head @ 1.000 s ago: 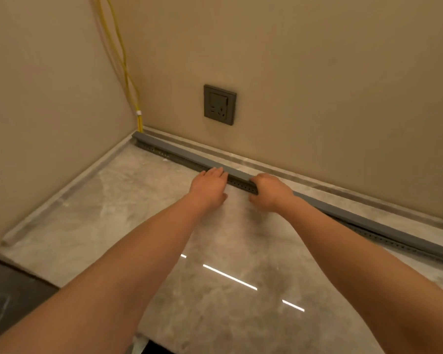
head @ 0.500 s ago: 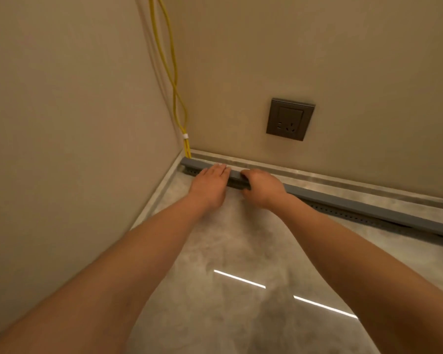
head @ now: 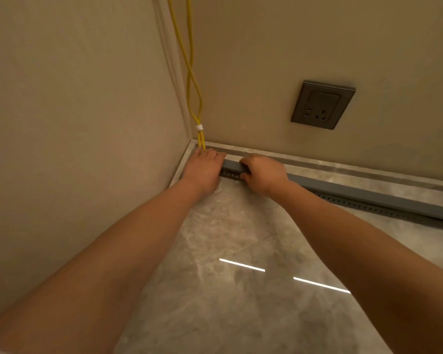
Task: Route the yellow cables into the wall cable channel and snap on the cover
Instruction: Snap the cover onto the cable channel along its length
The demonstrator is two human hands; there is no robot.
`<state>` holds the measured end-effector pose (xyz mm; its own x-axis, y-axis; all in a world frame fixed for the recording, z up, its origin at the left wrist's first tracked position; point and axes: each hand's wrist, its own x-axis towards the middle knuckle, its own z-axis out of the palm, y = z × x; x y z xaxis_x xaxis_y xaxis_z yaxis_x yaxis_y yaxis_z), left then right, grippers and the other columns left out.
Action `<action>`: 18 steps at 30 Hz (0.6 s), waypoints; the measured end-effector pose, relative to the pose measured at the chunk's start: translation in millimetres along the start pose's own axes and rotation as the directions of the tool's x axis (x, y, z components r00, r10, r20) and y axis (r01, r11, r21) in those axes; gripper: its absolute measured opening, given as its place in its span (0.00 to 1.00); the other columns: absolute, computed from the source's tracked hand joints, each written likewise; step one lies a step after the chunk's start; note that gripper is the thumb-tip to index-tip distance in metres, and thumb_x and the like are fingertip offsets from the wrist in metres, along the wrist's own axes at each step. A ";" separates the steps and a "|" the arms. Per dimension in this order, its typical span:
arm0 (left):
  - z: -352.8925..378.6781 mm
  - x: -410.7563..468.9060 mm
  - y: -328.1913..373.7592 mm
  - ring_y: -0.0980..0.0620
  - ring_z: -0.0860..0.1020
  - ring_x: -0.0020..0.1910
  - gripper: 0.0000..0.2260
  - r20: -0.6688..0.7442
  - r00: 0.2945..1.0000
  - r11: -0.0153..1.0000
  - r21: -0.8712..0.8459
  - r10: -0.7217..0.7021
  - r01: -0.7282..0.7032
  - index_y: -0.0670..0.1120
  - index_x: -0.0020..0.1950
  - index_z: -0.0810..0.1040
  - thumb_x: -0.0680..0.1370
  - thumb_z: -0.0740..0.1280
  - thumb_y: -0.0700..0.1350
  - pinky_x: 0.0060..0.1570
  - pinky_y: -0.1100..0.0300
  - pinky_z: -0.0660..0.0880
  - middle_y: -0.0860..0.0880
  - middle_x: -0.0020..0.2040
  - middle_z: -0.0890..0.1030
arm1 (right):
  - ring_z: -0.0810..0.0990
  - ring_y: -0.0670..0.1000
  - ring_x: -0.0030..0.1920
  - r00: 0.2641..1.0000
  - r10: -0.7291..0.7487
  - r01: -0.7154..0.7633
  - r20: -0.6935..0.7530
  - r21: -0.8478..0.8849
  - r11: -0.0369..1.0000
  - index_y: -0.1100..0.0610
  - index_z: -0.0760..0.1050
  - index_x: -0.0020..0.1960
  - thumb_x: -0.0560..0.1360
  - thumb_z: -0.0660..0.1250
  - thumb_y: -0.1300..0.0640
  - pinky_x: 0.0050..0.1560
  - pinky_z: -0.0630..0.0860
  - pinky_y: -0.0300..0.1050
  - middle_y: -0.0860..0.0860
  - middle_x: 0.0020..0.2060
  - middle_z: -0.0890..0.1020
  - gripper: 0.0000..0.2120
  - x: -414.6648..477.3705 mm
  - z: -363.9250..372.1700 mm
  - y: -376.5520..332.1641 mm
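Two yellow cables (head: 189, 72) hang down the room corner, bound by a white tie (head: 199, 127), and vanish under my left hand. A long grey cable channel with its grey cover (head: 356, 194) lies along the foot of the back wall, its perforated side (head: 368, 206) showing below the cover. My left hand (head: 202, 169) lies flat, palm down, on the channel's corner end, right where the cables enter. My right hand (head: 262, 173) is curled over the cover just beside it, fingers on top and thumb at the front edge.
A dark grey wall socket (head: 322, 104) sits on the back wall above the channel. A beige side wall (head: 74, 123) closes in on the left. The glossy marble floor (head: 241, 290) shows bright light reflections, with a low stone skirting (head: 343, 166) behind the channel.
Both hands have slid left along the cover to its corner end, and my view has followed toward the corner. The left hand now covers the cable entry.
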<state>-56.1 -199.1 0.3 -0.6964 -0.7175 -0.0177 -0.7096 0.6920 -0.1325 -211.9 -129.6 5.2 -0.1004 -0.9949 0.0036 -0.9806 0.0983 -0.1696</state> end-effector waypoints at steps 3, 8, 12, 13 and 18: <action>-2.2 -0.8 2.9 0.43 0.73 0.64 0.24 -0.054 0.998 1.000 -0.004 0.014 -0.014 0.45 0.72 0.66 0.75 0.63 0.45 0.71 0.51 0.60 0.44 0.65 0.74 | 0.78 0.58 0.52 1.000 -0.001 0.002 0.018 -0.041 0.999 0.52 0.77 0.55 0.76 0.64 0.51 0.40 0.70 0.46 0.54 0.52 0.80 0.10 -4.8 -4.6 5.9; -2.0 -5.0 2.0 0.44 0.75 0.61 0.22 -0.112 0.993 0.997 -0.063 -0.039 0.033 0.46 0.69 0.68 0.75 0.65 0.42 0.63 0.54 0.66 0.45 0.64 0.76 | 0.78 0.58 0.50 0.999 -0.011 0.014 0.046 -0.075 0.997 0.52 0.77 0.54 0.77 0.64 0.50 0.38 0.69 0.46 0.54 0.50 0.80 0.09 -10.1 -9.8 5.4; 1.1 -7.1 -3.4 0.44 0.76 0.60 0.22 -0.130 0.989 0.994 -0.096 -0.064 0.052 0.47 0.69 0.69 0.75 0.64 0.39 0.58 0.54 0.70 0.46 0.64 0.76 | 0.77 0.57 0.49 0.998 -0.002 0.007 0.064 -0.078 0.997 0.51 0.77 0.55 0.77 0.64 0.51 0.38 0.68 0.45 0.54 0.48 0.80 0.09 -12.8 -12.2 2.7; 1.4 -6.7 -5.1 0.44 0.76 0.60 0.22 -0.119 0.991 0.993 -0.104 -0.068 0.056 0.47 0.69 0.69 0.75 0.64 0.39 0.58 0.53 0.71 0.46 0.64 0.76 | 0.77 0.57 0.49 0.998 0.002 0.003 0.069 -0.076 0.997 0.52 0.77 0.54 0.77 0.64 0.51 0.38 0.68 0.45 0.54 0.48 0.80 0.09 -12.9 -12.8 2.5; -2.3 -4.5 -15.9 0.43 0.79 0.57 0.18 -0.086 0.991 0.993 -0.069 -0.100 0.094 0.48 0.65 0.72 0.76 0.67 0.45 0.52 0.52 0.75 0.46 0.60 0.79 | 0.77 0.57 0.49 0.996 0.011 -0.005 0.093 -0.061 0.998 0.53 0.78 0.54 0.77 0.65 0.52 0.38 0.67 0.45 0.54 0.48 0.80 0.08 -12.5 -15.9 0.5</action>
<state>-42.0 -206.7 4.8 -0.6288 -0.7733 0.0809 -0.7775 0.6255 -0.0647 -213.8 -116.8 20.7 -0.0945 -0.9914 -0.0902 -0.9885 0.1042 -0.1094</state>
